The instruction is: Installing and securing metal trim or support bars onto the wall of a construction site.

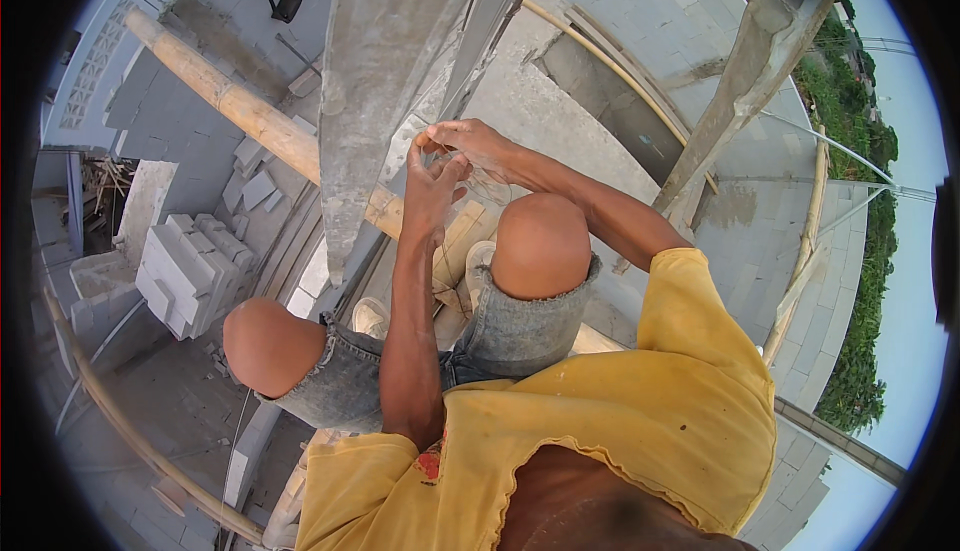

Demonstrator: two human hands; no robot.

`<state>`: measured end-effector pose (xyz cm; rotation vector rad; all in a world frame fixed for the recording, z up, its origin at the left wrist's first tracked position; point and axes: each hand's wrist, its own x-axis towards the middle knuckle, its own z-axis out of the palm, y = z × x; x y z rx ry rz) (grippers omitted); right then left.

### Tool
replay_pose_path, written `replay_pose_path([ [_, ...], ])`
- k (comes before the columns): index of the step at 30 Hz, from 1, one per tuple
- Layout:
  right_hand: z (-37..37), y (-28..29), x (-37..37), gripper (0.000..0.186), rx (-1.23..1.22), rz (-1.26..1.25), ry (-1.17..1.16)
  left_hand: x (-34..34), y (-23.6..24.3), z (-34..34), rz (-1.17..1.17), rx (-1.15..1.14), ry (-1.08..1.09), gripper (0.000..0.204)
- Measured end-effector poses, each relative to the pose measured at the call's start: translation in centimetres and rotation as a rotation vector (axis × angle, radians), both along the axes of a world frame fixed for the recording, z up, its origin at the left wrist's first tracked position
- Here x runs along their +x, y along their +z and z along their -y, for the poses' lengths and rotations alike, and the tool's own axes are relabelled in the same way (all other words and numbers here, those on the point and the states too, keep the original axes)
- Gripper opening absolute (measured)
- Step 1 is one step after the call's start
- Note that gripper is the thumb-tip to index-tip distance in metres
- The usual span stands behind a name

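Observation:
My left hand (pixel 432 191) and my right hand (pixel 468 141) meet in front of my knees, fingertips close together. Between them runs a thin wire or string (pixel 507 189), looping out beside the right hand and trailing down past the left wrist. Both hands are closed, with fingers bent in a pinch on this thin strand; its exact path through the fingers is hard to make out. Just beyond them rises a broad grey beam (pixel 375 71) with a rough, cement-like face. A round wooden pole (pixel 225 101) passes behind it, below my hands.
I sit high up with bent knees. Stacked pale blocks (pixel 190 271) stand below on the left. A slanting grey beam (pixel 745 81) is at the right, near a bamboo pole (pixel 805 241). Block walls (pixel 640 1) surround the place, and a black bag (pixel 285 3) lies far left.

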<state>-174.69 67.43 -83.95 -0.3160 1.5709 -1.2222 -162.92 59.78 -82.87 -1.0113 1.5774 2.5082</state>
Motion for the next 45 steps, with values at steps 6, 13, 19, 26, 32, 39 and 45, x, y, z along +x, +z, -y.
replay_pose_path([
  [6,1.7,0.1,-0.2,0.039,0.002,0.132,-0.054,2.1,0.7,3.3,-0.133,0.512,0.138,0.053],
  [13,3.8,0.6,-1.0,0.032,0.024,0.217,-0.063,3.1,0.9,4.0,-0.187,0.574,0.557,0.043],
  [19,5.5,0.7,-1.2,0.033,-0.022,0.270,-0.115,-0.2,1.8,3.7,-0.229,0.287,1.132,0.023],
  [26,8.9,2.5,-2.8,0.035,-0.033,0.263,-0.330,-5.1,3.1,7.5,-0.290,0.171,1.310,0.009],
  [32,2.4,5.6,-3.4,0.038,-0.057,-0.046,0.094,-5.7,3.9,10.0,-0.256,0.074,1.333,0.014],
  [39,-5.7,6.7,-8.6,0.033,-0.109,-0.456,-0.446,-8.1,6.0,10.8,-0.177,-0.169,1.263,0.019],
  [45,0.3,3.9,-3.4,0.044,-0.187,0.185,-0.204,-4.1,6.8,5.8,-0.046,-0.745,1.006,0.024],
])
